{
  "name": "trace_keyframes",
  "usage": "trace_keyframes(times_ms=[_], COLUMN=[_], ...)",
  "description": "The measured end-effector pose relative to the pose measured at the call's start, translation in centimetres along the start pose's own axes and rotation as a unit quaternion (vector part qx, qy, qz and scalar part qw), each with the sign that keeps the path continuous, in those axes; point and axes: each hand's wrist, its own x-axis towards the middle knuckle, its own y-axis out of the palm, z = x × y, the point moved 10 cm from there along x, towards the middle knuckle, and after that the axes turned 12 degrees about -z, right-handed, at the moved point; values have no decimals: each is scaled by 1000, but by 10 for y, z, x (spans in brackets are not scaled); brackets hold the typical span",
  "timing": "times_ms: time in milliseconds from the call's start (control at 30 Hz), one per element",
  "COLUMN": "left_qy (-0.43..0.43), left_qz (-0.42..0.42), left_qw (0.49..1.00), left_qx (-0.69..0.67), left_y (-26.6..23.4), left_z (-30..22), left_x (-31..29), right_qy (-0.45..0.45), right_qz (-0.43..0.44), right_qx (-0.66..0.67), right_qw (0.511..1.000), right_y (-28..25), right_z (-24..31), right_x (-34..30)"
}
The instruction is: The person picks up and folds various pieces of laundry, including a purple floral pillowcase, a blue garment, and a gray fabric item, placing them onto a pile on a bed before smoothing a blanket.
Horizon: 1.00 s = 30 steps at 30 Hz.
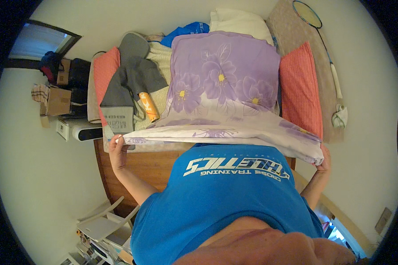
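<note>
A purple and white floral pillowcase or cover (225, 79) lies spread over the bed, its far part flat and slightly puffed. Its near edge is stretched across in front of my body, gathered into folds. My left hand (118, 150) is closed on the left corner of that edge, at the bed's near side. The right corner is pinched in my right hand (323, 160), with some fingers hidden behind the cloth. Whether anything is inside the cover I cannot tell.
Left of the cover lie a grey cloth (139, 75), an orange tube (148, 107) and a red cushion (107, 67). Another red cushion (301, 88) leans at right, near a badminton racket (323, 39). A blue bag (188, 33) and white pillow (241, 24) sit behind. A white chair (104, 224) stands lower left.
</note>
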Motion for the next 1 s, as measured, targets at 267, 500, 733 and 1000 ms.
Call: trace_keyframes(times_ms=[267,500,733,1000], left_qy=[-105,-222,-126,95], left_qz=[-106,-119,-17,19], left_qw=[986,952,904,991], left_qx=[75,174,409,92], left_y=[-23,-33,-3,228], left_z=[33,89,80,-23], left_x=[-31,-84,3,239], right_qy=[136,275,177,-9], right_qz=[109,111,52,129], right_qx=[-129,-273,-169,71], right_qw=[976,915,968,989], right_y=[29,-40,2,215], right_z=[-23,-90,-32,160], right_x=[-4,14,137,285])
